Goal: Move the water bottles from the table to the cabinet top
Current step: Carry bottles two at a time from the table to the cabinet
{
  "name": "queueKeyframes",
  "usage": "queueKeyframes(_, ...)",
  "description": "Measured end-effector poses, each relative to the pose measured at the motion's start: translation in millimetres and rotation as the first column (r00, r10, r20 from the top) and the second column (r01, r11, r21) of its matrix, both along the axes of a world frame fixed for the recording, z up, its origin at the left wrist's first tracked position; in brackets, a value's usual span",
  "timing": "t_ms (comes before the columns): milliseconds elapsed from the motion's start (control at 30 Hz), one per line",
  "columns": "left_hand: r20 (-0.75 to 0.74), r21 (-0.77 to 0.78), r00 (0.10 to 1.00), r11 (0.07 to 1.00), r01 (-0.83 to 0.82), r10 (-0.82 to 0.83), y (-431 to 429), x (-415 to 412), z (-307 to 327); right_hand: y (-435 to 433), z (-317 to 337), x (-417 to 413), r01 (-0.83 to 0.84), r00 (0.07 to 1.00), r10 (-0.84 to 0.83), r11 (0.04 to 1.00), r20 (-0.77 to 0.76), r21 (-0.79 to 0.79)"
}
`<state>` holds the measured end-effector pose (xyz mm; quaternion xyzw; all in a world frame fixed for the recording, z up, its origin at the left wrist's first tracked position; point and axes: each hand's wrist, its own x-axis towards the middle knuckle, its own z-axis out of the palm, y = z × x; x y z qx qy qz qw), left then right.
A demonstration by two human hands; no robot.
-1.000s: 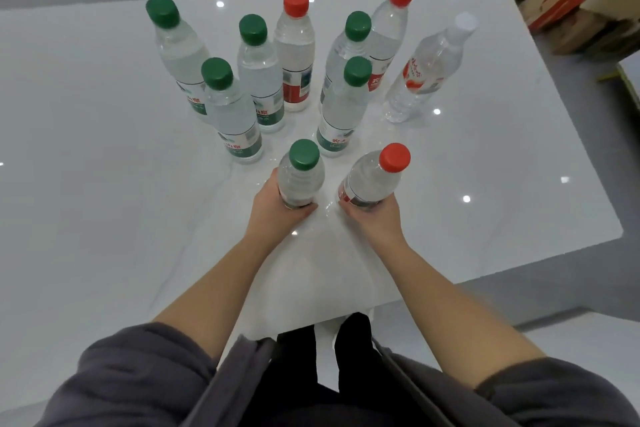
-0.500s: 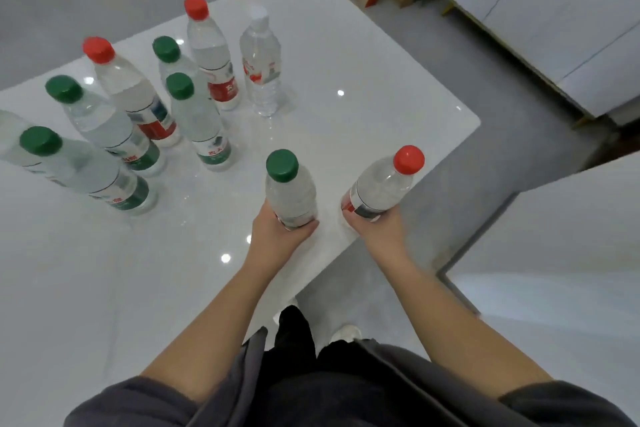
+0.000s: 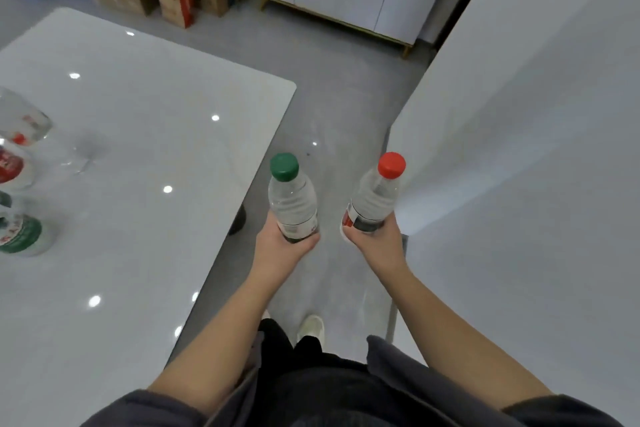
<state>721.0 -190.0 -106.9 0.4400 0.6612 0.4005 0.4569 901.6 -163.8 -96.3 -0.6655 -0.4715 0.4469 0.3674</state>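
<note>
Bottles in carriage: two, both clear plastic with caps on. The green-capped bottle [image 3: 292, 198] stands near upright in the left hand [image 3: 280, 246], whose fingers are wrapped round its lower, labelled section. The red-capped bottle [image 3: 374, 199] leans a little to the right in the right hand [image 3: 375, 246], which clasps it equally low. Each base is buried in its hand, with neck and cap projecting well above. Both bottles are held over the floor, in the gap between the table [image 3: 138, 114] edge and the white cabinet top [image 3: 519, 149]. The red-capped one is just beside the cabinet's near corner.

Handling, as judged: if full, each has moderate weight. The thin walls would likely give under a hard squeeze. The smooth plastic may slip, though the label band offers some purchase. The low hold leaves each bottle top-heavy; a mid-body grip would be steadier when setting down. Neither is fragile, and a dropped bottle would probably roll.

Remaining bottles [image 3: 20, 236] stand at the table's left edge, only partly visible.
</note>
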Motion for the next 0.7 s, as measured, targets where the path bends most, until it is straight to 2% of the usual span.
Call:
queueKeyframes(200, -0.002, 0.106, 0.992, 0.986, 0.128, -0.128, 47, 32, 42, 3, 38, 28, 0.165, 0.986, -0.164, 0.983, -0.014, 0.081)
queueKeyframes(300, 0.024, 0.18, 0.986, 0.97, 0.161, -0.168, 73, 43, 76, 17, 70, 32, 0.225, 0.974, -0.216, 0.961, -0.071, 0.162)
queueKeyframes(567, 0.049, 0.503, 0.965, 0.841, 0.2, -0.259, 144, 50, 218, 87, 209, 49, 0.238, 0.971, -0.189, 0.839, -0.149, 0.49)
queueKeyframes(700, 0.079, 0.566, 0.959, 0.804, 0.183, -0.273, 165, 48, 288, 103, 281, 52, 0.255, 0.967, -0.181, 0.751, -0.182, 0.609)
